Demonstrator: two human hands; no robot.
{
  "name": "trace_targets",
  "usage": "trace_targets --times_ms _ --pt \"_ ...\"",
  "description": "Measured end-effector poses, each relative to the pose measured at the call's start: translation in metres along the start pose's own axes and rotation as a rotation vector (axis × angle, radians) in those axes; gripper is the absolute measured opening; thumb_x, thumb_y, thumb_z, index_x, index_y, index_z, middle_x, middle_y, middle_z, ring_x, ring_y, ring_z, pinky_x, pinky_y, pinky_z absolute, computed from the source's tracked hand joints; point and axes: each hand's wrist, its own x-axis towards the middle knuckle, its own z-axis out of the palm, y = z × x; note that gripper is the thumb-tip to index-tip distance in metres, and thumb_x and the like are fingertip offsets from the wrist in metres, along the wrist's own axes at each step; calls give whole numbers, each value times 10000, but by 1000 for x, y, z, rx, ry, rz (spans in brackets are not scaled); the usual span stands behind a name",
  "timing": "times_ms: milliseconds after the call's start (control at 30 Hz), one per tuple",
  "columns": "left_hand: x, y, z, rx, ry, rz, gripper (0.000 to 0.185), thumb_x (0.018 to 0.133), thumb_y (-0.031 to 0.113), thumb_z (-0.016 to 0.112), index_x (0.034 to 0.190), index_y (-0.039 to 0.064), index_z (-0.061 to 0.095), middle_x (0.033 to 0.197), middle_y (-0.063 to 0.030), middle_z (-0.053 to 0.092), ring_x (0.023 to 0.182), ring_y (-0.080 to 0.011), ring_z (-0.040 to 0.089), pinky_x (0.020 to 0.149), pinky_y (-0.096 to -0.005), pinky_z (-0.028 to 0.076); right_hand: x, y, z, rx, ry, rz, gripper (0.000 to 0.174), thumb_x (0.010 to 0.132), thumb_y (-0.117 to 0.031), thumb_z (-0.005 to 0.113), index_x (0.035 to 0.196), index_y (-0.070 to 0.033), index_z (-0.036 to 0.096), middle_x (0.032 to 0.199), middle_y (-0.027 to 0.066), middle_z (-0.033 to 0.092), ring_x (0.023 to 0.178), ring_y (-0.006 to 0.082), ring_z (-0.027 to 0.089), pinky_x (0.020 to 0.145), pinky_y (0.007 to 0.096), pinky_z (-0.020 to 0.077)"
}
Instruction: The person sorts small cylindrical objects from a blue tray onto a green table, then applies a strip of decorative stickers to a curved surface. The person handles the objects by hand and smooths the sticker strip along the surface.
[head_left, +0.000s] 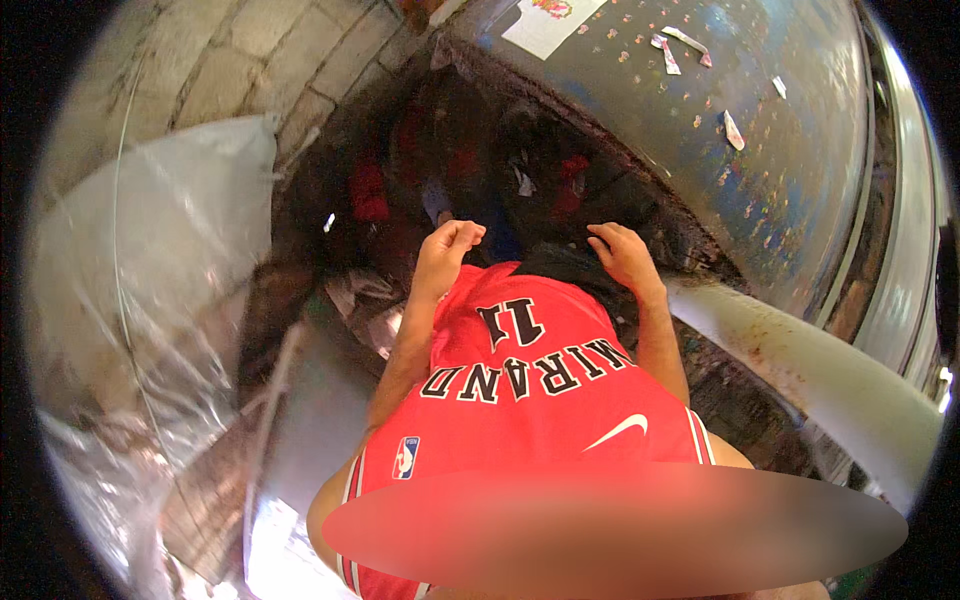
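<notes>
My left hand (448, 251) hovers in front of the hem of a red sleeveless basketball jersey (525, 420), its fingers curled in and nothing visible between them. To its right, my right hand (624, 253) is held palm down with its fingers slightly apart, gripping nothing. It is nearest to dark cloth (562, 262) at my waist and to the stained edge of a large work table (810, 195). Neither hand touches the table. On that table lie a white sheet with a coloured print (544, 30) and several small scraps (733, 131) of white material.
A pale, rust-spotted pipe or beam (795, 360) runs beside my right arm. Translucent plastic sheeting (172, 217) hangs at left before a block wall (262, 45). Red items (367, 191) and a white scrap (523, 181) lie in the dark space below the table edge.
</notes>
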Motion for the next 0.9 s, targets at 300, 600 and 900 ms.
trace_targets --times_ms 300,600,900 --pt "149 59 -216 270 -57 199 137 1006 66 719 1133 25 753 1057 -38 763 963 -114 693 897 -282 549 184 -124 92 108 54 141 270 990 -225 697 1162 -23 744 1059 188 750 1018 396 711 912 482 574" --pt "239 86 -369 110 119 -80 343 1070 336 695 1149 9 760 1117 -64 763 993 -138 680 957 -318 542 293 -175 124 91 14 159 285 1009 -239 688 1210 -45 738 1129 171 745 1082 379 696 947 476 552" --pt "322 98 -316 364 -229 46 224 1042 229 733 1123 22 756 1043 -57 764 933 -122 695 860 -294 551 336 -148 134 -9 185 225 243 1016 -191 679 1187 -27 734 1103 163 743 1077 369 698 1003 467 537"
